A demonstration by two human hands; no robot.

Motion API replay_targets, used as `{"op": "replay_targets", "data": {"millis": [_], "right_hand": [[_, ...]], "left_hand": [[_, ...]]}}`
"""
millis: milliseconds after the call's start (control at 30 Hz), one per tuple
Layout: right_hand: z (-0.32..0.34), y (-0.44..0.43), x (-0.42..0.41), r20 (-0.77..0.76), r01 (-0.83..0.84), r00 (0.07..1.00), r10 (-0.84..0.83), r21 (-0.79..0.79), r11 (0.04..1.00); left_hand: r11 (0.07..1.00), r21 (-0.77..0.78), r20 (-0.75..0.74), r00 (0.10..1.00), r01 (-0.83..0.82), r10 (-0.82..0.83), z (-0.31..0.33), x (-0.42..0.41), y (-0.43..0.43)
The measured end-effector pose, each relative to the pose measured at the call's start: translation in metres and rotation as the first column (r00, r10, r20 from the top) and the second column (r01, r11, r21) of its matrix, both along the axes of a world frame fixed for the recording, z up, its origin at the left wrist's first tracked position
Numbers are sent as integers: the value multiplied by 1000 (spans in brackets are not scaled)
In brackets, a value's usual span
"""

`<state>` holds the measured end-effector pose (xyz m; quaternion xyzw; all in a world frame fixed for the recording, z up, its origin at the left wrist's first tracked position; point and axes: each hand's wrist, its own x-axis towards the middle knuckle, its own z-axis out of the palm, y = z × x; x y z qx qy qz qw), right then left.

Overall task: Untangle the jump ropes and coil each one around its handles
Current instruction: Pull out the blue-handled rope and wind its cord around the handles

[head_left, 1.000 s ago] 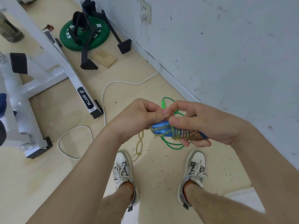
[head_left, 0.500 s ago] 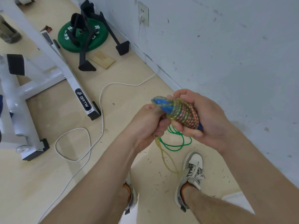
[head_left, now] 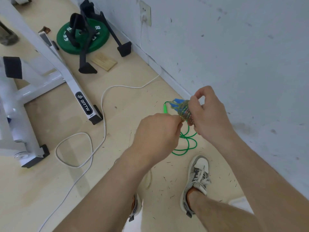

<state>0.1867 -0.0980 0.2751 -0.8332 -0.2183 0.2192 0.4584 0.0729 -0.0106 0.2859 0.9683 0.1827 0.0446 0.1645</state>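
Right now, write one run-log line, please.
coiling | right hand: grips blue handles | left hand: pinches multicolour rope | green rope: loose on floor

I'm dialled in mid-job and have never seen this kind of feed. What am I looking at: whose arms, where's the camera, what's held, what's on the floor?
No machine here: these are a person's two bare arms, seen from one wide-angle camera worn on their head, looking down at the floor. The right hand holds blue handles with a multicoloured rope coiled round them. The left hand pinches that rope just beside the coil. On the floor below lies a loose green rope, its green handle showing beside the bundle. Further off are a white cable plugged in at the wall, a white frame and a green weight plate.
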Motion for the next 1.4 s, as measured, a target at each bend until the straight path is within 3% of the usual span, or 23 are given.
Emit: {"op": "replay_targets", "data": {"millis": [100, 233, 300, 400, 567, 633, 700, 767, 833, 867, 933, 1033, 1100, 1167, 1267, 1400], "right_hand": [[0, -3, 2, 90, -95, 990, 113, -191, 977], [4, -4, 0, -61, -365, 929, 365, -311, 878], [7, -3, -3, -182, -448, 893, 412, -281, 849], [13, -3, -4, -316, -485, 852, 418, -175, 857], [28, -8, -5, -479, -567, 690, 543, 110, 817], [32, -11, -3, -534, -557, 616, 579, 225, 800], [33, -12, 1, -570, -516, 556, 605, 334, 789], [32, -12, 2, -593, -432, 534, 602, 421, 798], [29, -11, 3, -605, -321, 573, 553, 455, 831], [28, -10, 3, -604, -263, 612, 511, 454, 851], [24, -9, 4, -583, -156, 702, 410, 436, 886], [22, -8, 4, -568, -60, 773, 282, 378, 924], [21, -8, 4, -578, 8, 792, 196, 331, 944], [19, -8, 5, -509, 30, 854, 109, 257, 966], [11, -7, 4, -227, -116, 965, 132, 82, 990], [8, -9, 4, -111, -261, 961, 252, -71, 963]], "left_hand": [[994, 60, 6, 995, 95, -95, 4, -4, 10], [976, 57, 149, 965, 212, -218, 2, -10, 20], [984, -48, 184, 970, 172, -160, 3, -13, 27], [941, -333, 166, 986, 55, 1, 6, -17, 31], [758, -645, 123, 964, -102, 235, 12, -17, 36], [671, -733, 81, 965, -113, 251, 16, -17, 37], [525, -847, 47, 974, -79, 223, 16, -17, 34], [346, -935, 14, 972, -70, 234, 13, -16, 29], [278, -956, -15, 961, -95, 276, 7, -13, 27], [301, -947, -18, 957, -108, 289, 5, -11, 26], [480, -869, 12, 966, -117, 257, 0, -9, 22], [818, -570, 39, 991, -83, 128, -5, -7, 15], [946, -320, -5, 999, -42, 43, -7, -8, 13], [990, -138, -57, 998, -2, -5, -5, -8, 12], [997, -14, -66, 995, 80, -81, 0, -8, 11], [987, 73, 51, 988, 141, -145, 2, -9, 16]]}}
